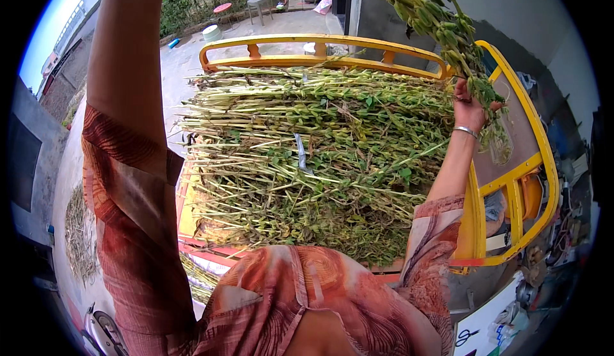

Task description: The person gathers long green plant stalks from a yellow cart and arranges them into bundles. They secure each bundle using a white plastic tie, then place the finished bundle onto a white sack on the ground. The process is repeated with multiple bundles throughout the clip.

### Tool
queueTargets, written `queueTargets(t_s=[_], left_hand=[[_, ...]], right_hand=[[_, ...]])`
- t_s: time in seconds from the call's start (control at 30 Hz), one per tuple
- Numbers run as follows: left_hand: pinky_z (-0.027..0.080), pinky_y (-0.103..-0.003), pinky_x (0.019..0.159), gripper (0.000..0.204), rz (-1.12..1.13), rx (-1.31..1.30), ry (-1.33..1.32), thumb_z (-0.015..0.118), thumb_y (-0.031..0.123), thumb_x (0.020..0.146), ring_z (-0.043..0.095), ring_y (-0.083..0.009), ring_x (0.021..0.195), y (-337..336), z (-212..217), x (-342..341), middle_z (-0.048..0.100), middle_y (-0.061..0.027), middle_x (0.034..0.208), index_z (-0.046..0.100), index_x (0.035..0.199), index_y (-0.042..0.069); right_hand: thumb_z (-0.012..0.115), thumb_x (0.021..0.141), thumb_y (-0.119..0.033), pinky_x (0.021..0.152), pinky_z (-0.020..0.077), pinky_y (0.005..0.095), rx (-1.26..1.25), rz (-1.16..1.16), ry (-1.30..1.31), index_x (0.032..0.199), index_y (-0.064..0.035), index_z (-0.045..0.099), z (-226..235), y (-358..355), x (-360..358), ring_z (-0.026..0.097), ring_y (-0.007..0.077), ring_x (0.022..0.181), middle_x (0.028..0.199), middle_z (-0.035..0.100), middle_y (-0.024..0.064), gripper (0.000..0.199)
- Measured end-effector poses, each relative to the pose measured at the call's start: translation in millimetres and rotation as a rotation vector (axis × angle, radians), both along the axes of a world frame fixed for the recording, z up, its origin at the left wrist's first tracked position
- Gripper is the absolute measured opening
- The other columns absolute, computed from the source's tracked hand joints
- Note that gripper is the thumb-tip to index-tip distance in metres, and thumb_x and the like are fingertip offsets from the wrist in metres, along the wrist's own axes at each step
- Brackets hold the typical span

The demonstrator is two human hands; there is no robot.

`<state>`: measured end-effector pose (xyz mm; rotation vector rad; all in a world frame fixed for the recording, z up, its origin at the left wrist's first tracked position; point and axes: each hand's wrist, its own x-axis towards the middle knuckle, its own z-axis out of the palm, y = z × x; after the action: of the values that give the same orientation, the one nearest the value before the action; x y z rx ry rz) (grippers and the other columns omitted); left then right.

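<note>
Head view looks down on a yellow cart point(511, 183) piled high with cut green stalks point(307, 158), their leaves and pods still on them. We raise our right hand point(469, 108) over the right side of the load, fingers wrapped tight round a bunch of stalks point(435, 17) that rises from the grip up toward the top edge of the picture. A silver bangle point(465, 130) sits on that wrist. Our left arm point(125, 55) goes straight up and out of the picture, so the left hand is out of sight and we cannot tell how it stands. Our two arms are well apart, the pile lying between them. A rust-patterned sleeve point(131, 215) covers the left upper arm.
</note>
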<state>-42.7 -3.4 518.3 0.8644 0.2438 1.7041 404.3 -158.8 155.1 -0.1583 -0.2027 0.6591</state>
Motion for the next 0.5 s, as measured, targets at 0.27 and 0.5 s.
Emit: queueTargets(t_s=[0.27, 0.5], left_hand=[[0.051, -0.037, 0.060, 0.044, -0.038, -0.443, -0.405, 0.041, 0.045, 0.098, 0.049, -0.0197, 0.057, 164, -274, -63, 0.048, -0.0025, 0.060, 0.047, 0.074, 0.009], [0.052, -0.036, 0.057, 0.041, 0.176, -0.828, -0.330, 0.044, 0.043, 0.098, 0.050, -0.0187, 0.058, 215, -541, -99, 0.049, -0.0044, 0.066, 0.046, 0.075, 0.010]], right_hand=[[0.064, 0.075, -0.066, 0.087, 0.0469, 0.0484, -0.446, -0.015, -0.129, 0.133, -0.0122, 0.043, -31, 44, 47, 0.045, 0.0331, 0.116, 0.139, 0.043, 0.0080, 0.082], [0.067, 0.081, -0.050, 0.086, 0.0475, 0.0458, -0.738, 0.330, 0.193, 0.121, -0.0119, 0.057, -244, 92, 20, 0.053, 0.0302, 0.104, 0.125, 0.056, 0.0077, 0.056]])
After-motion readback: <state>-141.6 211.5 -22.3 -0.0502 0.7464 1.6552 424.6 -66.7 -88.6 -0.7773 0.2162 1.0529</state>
